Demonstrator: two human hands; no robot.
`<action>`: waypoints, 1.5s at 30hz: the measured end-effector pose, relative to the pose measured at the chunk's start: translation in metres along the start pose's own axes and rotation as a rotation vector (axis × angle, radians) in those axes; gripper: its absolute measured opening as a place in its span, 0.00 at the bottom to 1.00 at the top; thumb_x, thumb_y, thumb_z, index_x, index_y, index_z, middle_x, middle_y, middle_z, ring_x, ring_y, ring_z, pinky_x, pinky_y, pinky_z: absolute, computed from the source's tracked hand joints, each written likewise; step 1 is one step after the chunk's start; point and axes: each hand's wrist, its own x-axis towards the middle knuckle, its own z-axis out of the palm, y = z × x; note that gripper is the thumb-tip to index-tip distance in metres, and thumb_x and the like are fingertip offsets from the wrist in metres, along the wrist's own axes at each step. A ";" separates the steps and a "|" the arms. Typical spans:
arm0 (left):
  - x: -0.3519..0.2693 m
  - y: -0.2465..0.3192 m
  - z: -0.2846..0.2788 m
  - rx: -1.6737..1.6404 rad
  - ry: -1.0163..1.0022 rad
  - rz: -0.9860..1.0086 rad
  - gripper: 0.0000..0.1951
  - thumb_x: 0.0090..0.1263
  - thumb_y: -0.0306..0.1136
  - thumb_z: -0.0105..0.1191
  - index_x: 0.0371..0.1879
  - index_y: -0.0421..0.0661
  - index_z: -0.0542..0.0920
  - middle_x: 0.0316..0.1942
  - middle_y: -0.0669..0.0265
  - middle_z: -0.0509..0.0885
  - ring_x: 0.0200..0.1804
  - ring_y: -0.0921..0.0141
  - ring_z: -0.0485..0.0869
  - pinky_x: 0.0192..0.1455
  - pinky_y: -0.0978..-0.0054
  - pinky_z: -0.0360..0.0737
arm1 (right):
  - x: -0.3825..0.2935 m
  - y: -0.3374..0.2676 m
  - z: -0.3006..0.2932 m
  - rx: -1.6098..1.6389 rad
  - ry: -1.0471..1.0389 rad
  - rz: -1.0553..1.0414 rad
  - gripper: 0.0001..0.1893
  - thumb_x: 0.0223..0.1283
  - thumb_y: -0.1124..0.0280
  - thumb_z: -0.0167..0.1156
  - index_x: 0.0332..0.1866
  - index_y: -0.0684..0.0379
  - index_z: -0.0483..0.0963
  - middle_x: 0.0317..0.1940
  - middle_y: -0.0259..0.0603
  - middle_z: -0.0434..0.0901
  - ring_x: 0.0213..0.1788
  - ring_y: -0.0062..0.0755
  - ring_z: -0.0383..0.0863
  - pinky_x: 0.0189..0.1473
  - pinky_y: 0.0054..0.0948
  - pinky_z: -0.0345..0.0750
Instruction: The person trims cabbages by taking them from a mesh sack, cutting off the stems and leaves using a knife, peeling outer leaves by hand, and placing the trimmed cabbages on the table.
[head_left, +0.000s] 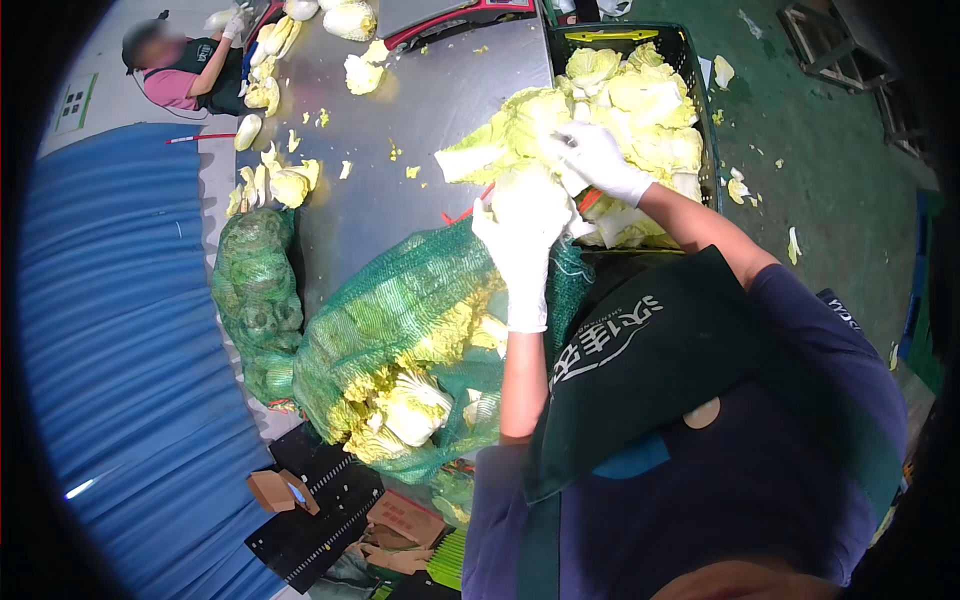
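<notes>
My left hand (517, 247), in a white glove, is closed around the lower side of a napa cabbage head (529, 196). On its upper right side, my right hand (596, 154), also gloved, has its fingers at the pale leaves; whether they pinch a leaf I cannot tell. Loose outer leaves (480, 154) spread to the left of the head. Just right of it is a dark green plastic crate (709, 161) heaped with cabbage leaves (652, 97). An open green mesh sack (390, 277) holding napa cabbages lies below and left of my left hand.
A metal table (337, 187) carries leaf scraps, a red-edged device (457, 19) and whole cabbages (349, 21). Another filled mesh sack (259, 300) lies at the left edge. A co-worker (187, 71) stands at the upper left. Cardboard boxes (405, 517) lie below; leaf scraps dot the green floor.
</notes>
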 end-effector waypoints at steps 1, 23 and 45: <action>0.002 -0.002 -0.001 -0.118 0.014 -0.044 0.57 0.41 0.39 0.75 0.67 0.33 0.50 0.61 0.49 0.61 0.64 0.58 0.64 0.68 0.63 0.61 | 0.004 0.017 -0.006 -0.026 0.107 0.053 0.14 0.57 0.58 0.58 0.33 0.60 0.78 0.27 0.47 0.80 0.32 0.46 0.80 0.37 0.37 0.76; 0.064 -0.074 0.009 -0.582 -0.086 -0.042 0.31 0.50 0.22 0.66 0.55 0.40 0.69 0.44 0.65 0.76 0.45 0.73 0.75 0.48 0.74 0.76 | 0.042 -0.039 0.010 0.445 -0.348 -0.111 0.14 0.45 0.67 0.70 0.36 0.60 0.75 0.26 0.31 0.75 0.32 0.16 0.71 0.36 0.23 0.71; 0.037 -0.001 -0.041 -1.312 -0.225 -0.285 0.36 0.57 0.33 0.63 0.64 0.39 0.62 0.61 0.53 0.70 0.61 0.61 0.73 0.63 0.58 0.73 | -0.046 -0.063 -0.078 0.991 -0.513 0.129 0.31 0.51 0.68 0.65 0.62 0.63 0.67 0.43 0.32 0.79 0.33 0.12 0.75 0.28 0.15 0.71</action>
